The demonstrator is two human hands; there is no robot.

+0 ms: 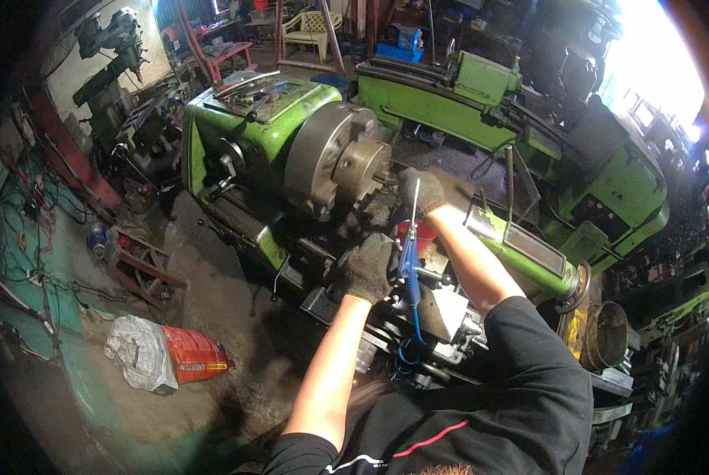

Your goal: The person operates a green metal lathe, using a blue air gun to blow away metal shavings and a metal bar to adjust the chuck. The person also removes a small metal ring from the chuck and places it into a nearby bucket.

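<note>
My left hand [368,267], in a dark knit glove, is closed over a part of the lathe's carriage below the chuck; what its fingers grip is hidden. A blue air blow gun [408,269] with a long thin nozzle stands upright just right of that hand, its blue hose [418,328] hanging down. My right hand [424,192], also gloved, reaches to the front of the lathe chuck [361,170], its fingers curled near the jaws. Whatever they hold there is hidden. The small chuck sits against a larger round faceplate [320,154] on the green headstock [248,131].
Beside the right forearm stands the green tailstock [521,241] with a handwheel [578,286]. A red container [424,236] sits between my arms. Loose tools [248,87] lie on the headstock. On the floor at left are a red and silver sack [188,354] and a metal stand [142,265].
</note>
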